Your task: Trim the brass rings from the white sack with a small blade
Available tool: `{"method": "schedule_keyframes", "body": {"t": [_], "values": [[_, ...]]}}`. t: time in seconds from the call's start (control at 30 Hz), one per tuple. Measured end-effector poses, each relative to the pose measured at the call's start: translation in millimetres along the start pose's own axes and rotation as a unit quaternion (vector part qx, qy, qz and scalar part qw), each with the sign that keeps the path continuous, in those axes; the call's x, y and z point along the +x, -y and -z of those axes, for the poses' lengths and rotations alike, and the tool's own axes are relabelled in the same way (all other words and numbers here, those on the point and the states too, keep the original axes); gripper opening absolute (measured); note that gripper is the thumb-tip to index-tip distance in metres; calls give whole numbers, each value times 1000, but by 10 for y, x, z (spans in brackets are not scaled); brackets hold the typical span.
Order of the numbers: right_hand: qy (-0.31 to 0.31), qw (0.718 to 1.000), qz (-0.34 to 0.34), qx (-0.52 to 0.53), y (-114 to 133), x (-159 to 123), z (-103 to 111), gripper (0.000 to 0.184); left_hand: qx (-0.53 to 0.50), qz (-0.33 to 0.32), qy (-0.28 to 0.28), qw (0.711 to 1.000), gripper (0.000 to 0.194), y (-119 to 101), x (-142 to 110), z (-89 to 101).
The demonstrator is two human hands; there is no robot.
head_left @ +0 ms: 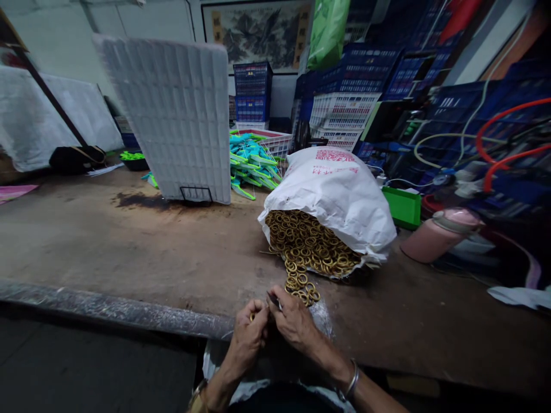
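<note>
**Small gold-coloured ring (pixel 252 316) held between the fingers of the left hand (pixel 248 334)**

The left fingers are curled closed about the ring, of which only a short arc is exposed. A slim, dark, pointed tool (pixel 274 300) is gripped between the thumb and bent forefinger of the right hand (pixel 298 326); the rest of it is covered by the hand. The two sets of fingertips are held very close together, and whether they touch cannot be told.

Just beyond the right fingers, a loose trail of gold-coloured rings (pixel 297 280) is spread over the worn brown tabletop (pixel 129 252). Farther beyond the fingers, the trail is met by the open mouth of a bulging white sack with red print (pixel 331 186), by which a dense mass of similar rings is held.

Well apart, to the right of the fingers, a pink cylindrical bottle (pixel 434 236) is seen tilted, near a shallow bright-green tray (pixel 402 207). Far beyond the fingers, a heap of teal and lime-green pieces (pixel 256 163) is partly hidden by an upright pale-grey ribbed panel (pixel 185 115).
</note>
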State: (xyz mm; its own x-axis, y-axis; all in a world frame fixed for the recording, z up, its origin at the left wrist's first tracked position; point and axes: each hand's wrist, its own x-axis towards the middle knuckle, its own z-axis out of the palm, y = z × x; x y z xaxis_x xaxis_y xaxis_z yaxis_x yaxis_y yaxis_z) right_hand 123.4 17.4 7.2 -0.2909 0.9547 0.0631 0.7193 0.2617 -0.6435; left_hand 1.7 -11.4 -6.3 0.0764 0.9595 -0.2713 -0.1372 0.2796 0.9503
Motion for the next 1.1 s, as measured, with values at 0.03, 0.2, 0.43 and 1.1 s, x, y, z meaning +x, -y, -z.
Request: {"method": "schedule_keyframes", "body": {"t": [0.03,0.2,0.43,1.1], "values": [[1,1000,-12,10,-5,11,-1,13,9,-20,-17,1000,28,-9,-1,-6],[80,982,-72,155,-57,63,-15,31,31,-129,-44,990,21,-38,-13,-22],[28,977,-98,190,-88,88,-34,28,-15,7,-1,1000,28,-62,-33,13],[31,999,5,35,-9,-69,54,16,-110,40,17,993,36,-178,-114,-5]]}}
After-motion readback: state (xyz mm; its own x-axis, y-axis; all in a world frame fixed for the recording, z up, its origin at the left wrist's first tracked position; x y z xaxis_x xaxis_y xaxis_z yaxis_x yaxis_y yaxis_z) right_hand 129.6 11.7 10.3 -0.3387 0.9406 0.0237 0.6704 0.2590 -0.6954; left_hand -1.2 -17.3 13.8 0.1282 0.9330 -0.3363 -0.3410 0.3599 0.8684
